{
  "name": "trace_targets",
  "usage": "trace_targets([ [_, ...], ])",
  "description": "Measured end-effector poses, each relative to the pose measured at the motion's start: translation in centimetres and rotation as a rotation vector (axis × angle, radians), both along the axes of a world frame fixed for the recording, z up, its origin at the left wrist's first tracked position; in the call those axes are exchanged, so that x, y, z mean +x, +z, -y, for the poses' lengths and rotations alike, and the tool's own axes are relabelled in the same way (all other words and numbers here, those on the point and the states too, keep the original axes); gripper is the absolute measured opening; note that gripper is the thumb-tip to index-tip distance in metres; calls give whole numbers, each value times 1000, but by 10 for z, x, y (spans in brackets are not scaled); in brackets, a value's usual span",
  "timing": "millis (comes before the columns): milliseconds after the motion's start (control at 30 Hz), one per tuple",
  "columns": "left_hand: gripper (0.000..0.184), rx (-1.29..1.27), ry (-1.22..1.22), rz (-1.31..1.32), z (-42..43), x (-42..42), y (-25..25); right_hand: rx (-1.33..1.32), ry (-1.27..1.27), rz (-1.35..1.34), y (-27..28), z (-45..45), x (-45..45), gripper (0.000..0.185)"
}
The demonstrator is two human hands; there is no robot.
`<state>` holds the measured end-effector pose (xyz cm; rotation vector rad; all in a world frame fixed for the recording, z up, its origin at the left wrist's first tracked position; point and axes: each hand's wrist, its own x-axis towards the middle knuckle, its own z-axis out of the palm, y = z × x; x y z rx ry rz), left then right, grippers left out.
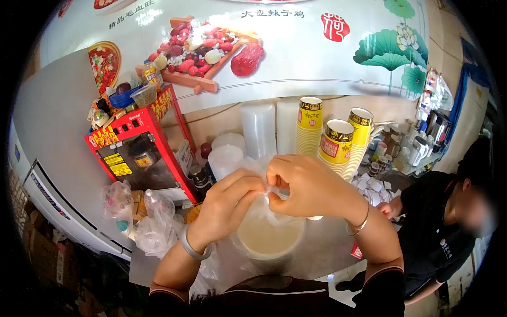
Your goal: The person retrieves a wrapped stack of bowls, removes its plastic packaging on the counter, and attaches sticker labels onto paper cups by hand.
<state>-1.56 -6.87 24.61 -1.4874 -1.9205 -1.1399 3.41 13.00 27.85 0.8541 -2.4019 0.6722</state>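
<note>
In the head view, a clear plastic bag (273, 215) rises around a round tub of pale, creamy liquid (270, 236) on the metal counter. My left hand (224, 203) pinches the gathered top of the bag between thumb and fingers. Close beside it, my right hand (311, 185) grips the same gathered plastic, its fingers curled in. Both hands meet just above the tub's far side. Whether the plastic is twisted or knotted there is too small to tell.
Stacks of yellow paper cups (337, 141) and clear plastic containers (259, 129) stand behind my hands. A red-framed cabinet (140, 153) and plastic bags (157, 222) are at the left. A person in black (433, 222) is close on the right, near white packets (372, 190).
</note>
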Motion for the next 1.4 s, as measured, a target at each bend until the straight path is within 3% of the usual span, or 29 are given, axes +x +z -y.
trace_targets([
  [167,13,35,49,-76,1,1,-9,-127,21,-2,-16,6,-7,18],
  [267,8,100,61,-84,3,1,-16,-333,16,172,-28,10,-7,12],
  [367,7,147,56,69,7,-4,-28,-645,47,488,-57,9,-21,12],
  [467,13,173,49,150,9,-8,-33,-910,110,704,-54,11,-17,8],
  [567,18,163,132,141,8,15,-10,-751,-19,444,-56,15,-11,8],
  [667,23,104,140,-80,6,6,-10,-614,-137,102,-46,29,2,14],
  [867,20,85,252,-326,0,3,-9,-659,-108,119,-50,32,6,18],
  [967,21,10,295,-379,1,3,-7,-545,-149,28,-45,31,9,20],
  [1067,23,-80,320,-520,2,2,-5,-305,-195,-258,-38,27,12,23],
  [1167,26,-131,324,-611,0,5,-3,-259,-246,-171,-34,20,17,21],
  [1267,21,-110,358,-609,1,11,-6,-437,-272,112,-46,10,7,20],
  [1367,17,55,295,-238,3,12,-12,-580,-205,323,-66,1,-4,17],
  [1400,16,99,290,-204,4,12,-15,-547,-198,203,-65,4,-1,17],
])
